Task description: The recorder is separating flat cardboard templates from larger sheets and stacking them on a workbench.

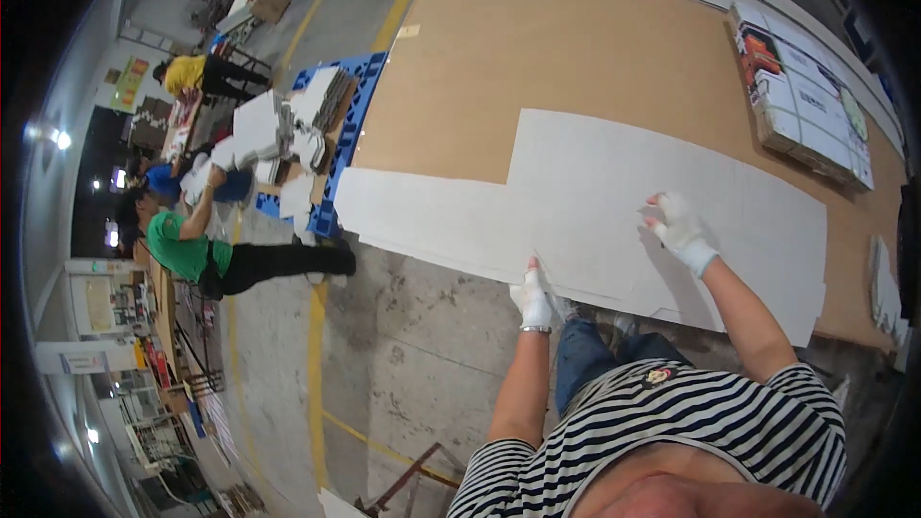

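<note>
A large, flat white cardboard sheet (576,201) with a stepped outline lies in front of me on brown board. My left hand (531,299), in a white fingerless-looking glove, is closed at the sheet's near edge. Its thumb shows on top; the other fingers are mostly hidden. Above the right part of the sheet is my right hand (681,232), gloved the same way. Its bare fingertips are apart and point left, with nothing between them, and a shadow falls on the sheet below.
Brown board (566,48) extends beyond the sheet. A strapped stack of printed cartons (801,96) sits at far right. On the left, a blue pallet (331,201) bears stacked grey-white cardboard pieces (264,125). A person in green (182,249) stands beside it; another in yellow (187,75) is farther back.
</note>
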{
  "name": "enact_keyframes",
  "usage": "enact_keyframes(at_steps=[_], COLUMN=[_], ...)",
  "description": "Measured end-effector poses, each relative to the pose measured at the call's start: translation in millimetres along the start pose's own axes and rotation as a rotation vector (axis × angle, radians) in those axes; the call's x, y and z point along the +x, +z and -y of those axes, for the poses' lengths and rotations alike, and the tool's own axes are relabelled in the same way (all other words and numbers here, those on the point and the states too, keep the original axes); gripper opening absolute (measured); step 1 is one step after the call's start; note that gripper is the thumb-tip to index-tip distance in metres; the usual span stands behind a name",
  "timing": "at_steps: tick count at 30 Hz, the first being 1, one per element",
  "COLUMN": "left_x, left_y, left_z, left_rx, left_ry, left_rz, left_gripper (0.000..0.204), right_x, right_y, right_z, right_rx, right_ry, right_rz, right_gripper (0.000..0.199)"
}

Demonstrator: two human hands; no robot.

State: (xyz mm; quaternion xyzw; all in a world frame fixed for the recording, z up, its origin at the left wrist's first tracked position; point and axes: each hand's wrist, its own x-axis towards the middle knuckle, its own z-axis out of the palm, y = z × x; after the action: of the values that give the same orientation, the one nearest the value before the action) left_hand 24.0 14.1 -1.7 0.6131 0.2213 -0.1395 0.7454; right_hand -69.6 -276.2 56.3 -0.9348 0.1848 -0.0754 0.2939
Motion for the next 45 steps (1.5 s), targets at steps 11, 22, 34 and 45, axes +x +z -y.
enact_keyframes(at_steps=[11,22,34,45], left_x=[30.8,25.4,23.2,25.4], left_y=[-5.8,-8.9,-9.6,-11.1], left_z=[29.7,32.9,26.8,28.4], left_rx=[0.324,0.231,0.114,0.091], left_ry=[-0.036,0.317,0.142,0.056], left_rz=[-0.193,-0.071,-0.056,-0.04], left_gripper=[0.055,0.058,0.064,0.05], right_x=[-158.7,-181.4,-165.2,-53.8], right_y=[-37.6,-23.2,4.5,24.8], right_z=[-55.5,-30.1,43.5,38.0], right_rx=[0.104,0.108,0.254,0.086], right_ry=[0.119,0.112,-0.067,-0.215], right_rz=[-0.243,-0.113,0.087,-0.044], right_gripper=[0.031,0.032,0.028,0.029])
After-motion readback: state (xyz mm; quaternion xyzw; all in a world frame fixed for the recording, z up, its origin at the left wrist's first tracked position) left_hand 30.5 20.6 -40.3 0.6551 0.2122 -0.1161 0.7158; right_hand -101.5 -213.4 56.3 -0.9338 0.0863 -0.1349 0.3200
